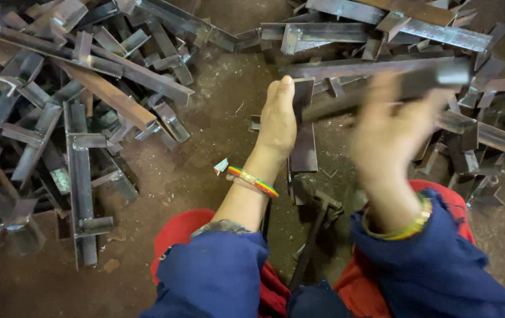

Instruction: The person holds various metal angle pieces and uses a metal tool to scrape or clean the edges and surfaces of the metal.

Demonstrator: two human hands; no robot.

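sleeves [217, 277]: dark blue | bangles [253, 180]: striped (left), yellow (right) | red cloth [173, 238] beneath

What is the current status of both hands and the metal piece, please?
Left hand flat on angle-iron piece. Right hand blurred, gripping a metal bar. Angle-iron piles on both sides.

Single head cam, looking steeply down from the wearer's head at the brown dirt floor [217, 118] (no second view, so no overlap). Close range: blue-sleeved forearms fill the bottom edge, piled grey steel angle pieces [81, 147] span the top.
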